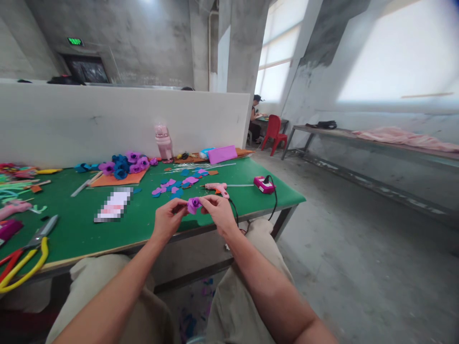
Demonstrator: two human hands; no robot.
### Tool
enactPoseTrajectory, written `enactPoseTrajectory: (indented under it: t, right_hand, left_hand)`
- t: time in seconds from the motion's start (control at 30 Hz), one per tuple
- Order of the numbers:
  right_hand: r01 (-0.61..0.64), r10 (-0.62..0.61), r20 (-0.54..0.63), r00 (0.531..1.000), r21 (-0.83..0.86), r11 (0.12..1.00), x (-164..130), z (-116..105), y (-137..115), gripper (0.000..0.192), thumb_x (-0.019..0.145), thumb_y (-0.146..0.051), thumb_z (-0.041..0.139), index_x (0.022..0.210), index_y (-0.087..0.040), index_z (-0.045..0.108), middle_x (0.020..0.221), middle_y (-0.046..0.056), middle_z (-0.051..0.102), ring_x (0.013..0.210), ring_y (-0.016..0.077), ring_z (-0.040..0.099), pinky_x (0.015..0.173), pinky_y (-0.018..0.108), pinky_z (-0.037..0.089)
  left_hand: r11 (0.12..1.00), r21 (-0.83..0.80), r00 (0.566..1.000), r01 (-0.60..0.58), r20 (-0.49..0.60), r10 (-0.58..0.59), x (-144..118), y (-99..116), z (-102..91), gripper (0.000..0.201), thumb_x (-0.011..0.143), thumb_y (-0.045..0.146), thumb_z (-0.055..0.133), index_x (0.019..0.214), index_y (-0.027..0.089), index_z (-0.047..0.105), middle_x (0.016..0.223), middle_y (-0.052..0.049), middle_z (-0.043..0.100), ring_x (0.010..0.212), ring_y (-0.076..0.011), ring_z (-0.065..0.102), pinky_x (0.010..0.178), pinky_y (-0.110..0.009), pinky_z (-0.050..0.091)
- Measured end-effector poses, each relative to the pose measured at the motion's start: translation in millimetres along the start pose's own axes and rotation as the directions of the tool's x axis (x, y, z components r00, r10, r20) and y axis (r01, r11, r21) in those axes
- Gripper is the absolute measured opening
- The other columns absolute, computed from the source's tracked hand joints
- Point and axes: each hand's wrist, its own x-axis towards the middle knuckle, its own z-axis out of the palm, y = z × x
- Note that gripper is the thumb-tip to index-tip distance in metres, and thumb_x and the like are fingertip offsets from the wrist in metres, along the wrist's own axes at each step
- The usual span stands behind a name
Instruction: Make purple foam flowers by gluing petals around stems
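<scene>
While both hands meet at the table's near edge, I read it like this:

flower: small purple foam flower point(194, 205) sits between my two hands, above the near edge of the green table point(82, 229) and over my knees.
left hand: left hand point(168, 220) pinched on the flower's left side, thumb and fingertips closed against it.
right hand: right hand point(218, 214) pinched on its right side, fingers curled over the top.
key relation: flower is dead centre between the hands, both touching it, neither clearly nearer; I judge the grip shared.
axis: flower looks roundish and bunched, no clear long axis from this view; its underside is hidden.
glue gun: pink glue gun point(218, 188) lies on the table just beyond the right hand, long axis running left-right, nozzle end to the left as far as I can tell. Right hand is the nearer one.
petals: loose purple and blue foam pieces point(175, 187) just beyond the hands, nearer the left.
finished flowers: cluster of blue and purple flowers point(124, 165) well apart, far left of centre.
scissors: scissors point(38, 236) and yellow-handled pliers point(25, 267) at far left, well apart from either hand.
</scene>
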Motion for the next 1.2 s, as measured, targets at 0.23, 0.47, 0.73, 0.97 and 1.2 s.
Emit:
enactPoseTrajectory:
  t: [0.23, 0.47, 0.73, 0.97, 1.2]
  right_hand:
    - [-0.097, 0.099, -0.002, 0.995, 0.187, 0.978, 1, 2, 3, 0.022, 0.058, -0.036, 0.073, 0.067, -0.016, 0.067, 0.056, -0.003, 0.059, 0.05, 0.0086, 0.051, 0.054, 0.023, 0.043]
    - [-0.097, 0.102, -0.011, 0.995, 0.244, 0.965, 0, 5, 4, 0.026, 0.056, -0.038, 0.075, 0.066, -0.016, 0.066, 0.055, -0.002, 0.06, 0.049, 0.0086, 0.051, 0.053, 0.023, 0.043]
    - [-0.168, 0.167, 0.029, 0.986, 0.321, 0.932, 0, 5, 5, 0.028, 0.053, -0.038, 0.076, 0.068, -0.017, 0.067, 0.057, -0.003, 0.059, 0.049, 0.0075, 0.05, 0.054, 0.022, 0.044]
    - [-0.125, 0.122, 0.027, 0.992, 0.196, 0.973, 0, 1, 1, 0.025, 0.057, -0.038, 0.074, 0.07, -0.017, 0.069, 0.057, -0.003, 0.059, 0.049, 0.0078, 0.048, 0.054, 0.022, 0.043]
    - [-0.122, 0.117, 0.041, 0.992, 0.168, 0.978, 0, 0, 1, 0.025, 0.059, -0.039, 0.073, 0.069, -0.016, 0.068, 0.055, -0.004, 0.058, 0.048, 0.0071, 0.047, 0.052, 0.021, 0.039]
  left_hand:
    - [0.999, -0.03, 1.0, 0.014, 0.002, -0.014, -1, 2, 0.7, 0.012, 0.069, 0.028, 0.064, 0.076, 0.017, 0.066, 0.064, 0.001, 0.065, 0.057, -0.0121, 0.059, 0.056, -0.021, 0.047]
    - [0.998, -0.053, 1.0, 0.028, -0.003, -0.029, 0, 4, 1.2, 0.013, 0.069, 0.028, 0.063, 0.075, 0.017, 0.066, 0.061, 0.001, 0.064, 0.055, -0.0118, 0.059, 0.055, -0.02, 0.047]
    - [0.991, -0.112, 0.997, 0.077, 0.014, -0.076, 0, 10, 1.8, 0.01, 0.069, 0.027, 0.062, 0.071, 0.017, 0.064, 0.054, 0.003, 0.062, 0.051, -0.0112, 0.058, 0.052, -0.02, 0.046]
    - [0.99, -0.114, 0.997, 0.08, 0.033, -0.077, 0, 10, 1.4, 0.009, 0.068, 0.026, 0.064, 0.071, 0.017, 0.065, 0.055, 0.003, 0.063, 0.051, -0.0108, 0.058, 0.052, -0.019, 0.046]
    - [0.986, -0.143, 0.995, 0.08, 0.063, -0.072, 0, 9, 2.2, 0.012, 0.067, 0.028, 0.066, 0.072, 0.017, 0.065, 0.058, 0.002, 0.064, 0.052, -0.011, 0.059, 0.053, -0.02, 0.047]
